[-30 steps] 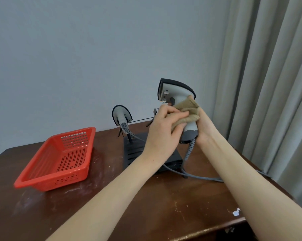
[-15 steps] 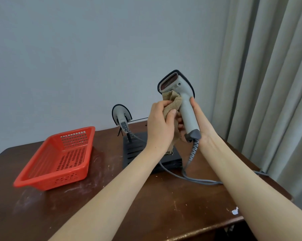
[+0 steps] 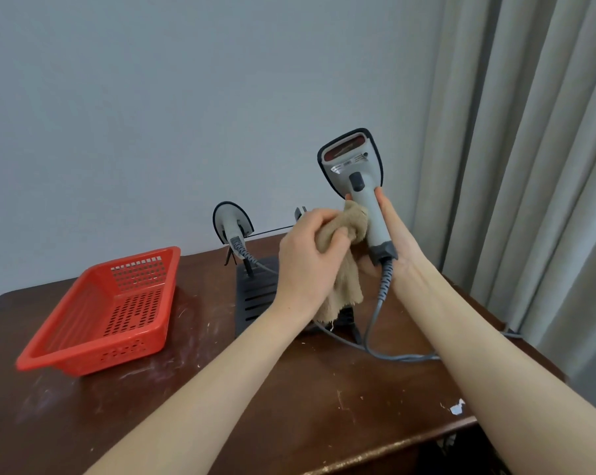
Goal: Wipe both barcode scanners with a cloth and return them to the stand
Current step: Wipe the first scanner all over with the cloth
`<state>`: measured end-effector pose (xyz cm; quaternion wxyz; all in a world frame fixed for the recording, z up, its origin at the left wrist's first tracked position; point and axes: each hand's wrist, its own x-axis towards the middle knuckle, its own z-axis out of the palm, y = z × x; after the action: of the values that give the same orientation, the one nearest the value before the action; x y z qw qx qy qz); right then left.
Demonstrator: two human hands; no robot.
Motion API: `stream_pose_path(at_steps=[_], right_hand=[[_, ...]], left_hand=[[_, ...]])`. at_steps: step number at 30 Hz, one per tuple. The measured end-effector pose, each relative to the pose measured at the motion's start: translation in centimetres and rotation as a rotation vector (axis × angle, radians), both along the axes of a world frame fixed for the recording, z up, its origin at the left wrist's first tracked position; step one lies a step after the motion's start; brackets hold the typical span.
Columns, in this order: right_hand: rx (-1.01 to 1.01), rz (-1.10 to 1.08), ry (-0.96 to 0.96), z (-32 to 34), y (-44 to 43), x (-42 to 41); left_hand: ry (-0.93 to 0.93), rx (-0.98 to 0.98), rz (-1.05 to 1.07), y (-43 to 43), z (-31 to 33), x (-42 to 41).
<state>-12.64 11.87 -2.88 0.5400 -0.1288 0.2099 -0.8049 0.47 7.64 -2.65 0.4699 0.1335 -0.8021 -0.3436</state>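
Note:
A grey barcode scanner (image 3: 360, 180) is held upright above the table, its red window facing me. My right hand (image 3: 392, 241) grips its handle from the right side. My left hand (image 3: 307, 252) grips a bunched tan cloth (image 3: 344, 265) and presses it against the left side of the handle. A second grey scanner (image 3: 231, 221) sits on the black stand (image 3: 259, 296) at the back of the table. The stand's right cradle (image 3: 300, 212) has no scanner in it. A grey coiled cable (image 3: 382, 303) hangs from the held scanner to the table.
A red perforated plastic basket (image 3: 108, 310) sits on the left of the dark brown table (image 3: 289, 399). Grey curtains (image 3: 529, 166) hang on the right. A plain wall stands behind the table. The table's front edge runs close below my forearms.
The held scanner has turned so its window and trigger side face me. The cloth has slid from under the scanner's head down to the handle.

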Motion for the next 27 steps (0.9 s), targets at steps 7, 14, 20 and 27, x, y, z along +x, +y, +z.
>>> stream_pose_path(at_steps=[7,14,20,27], right_hand=[[-0.033,0.019,0.100,0.4,0.3,0.9],[0.010,-0.007,0.105,-0.4,-0.1,0.5],[0.050,0.060,0.054,-2.2,0.1,0.2],[-0.004,0.122,-0.003,-1.9,-0.3,0.9]], left_hand=[[0.067,-0.202,0.116,0.2,0.9,-0.9],[-0.066,-0.210,0.068,0.3,0.0,-0.7],[-0.199,-0.264,-0.058,-0.3,0.0,0.5],[-0.108,-0.367,0.155,-0.7,1.3,-0.8]])
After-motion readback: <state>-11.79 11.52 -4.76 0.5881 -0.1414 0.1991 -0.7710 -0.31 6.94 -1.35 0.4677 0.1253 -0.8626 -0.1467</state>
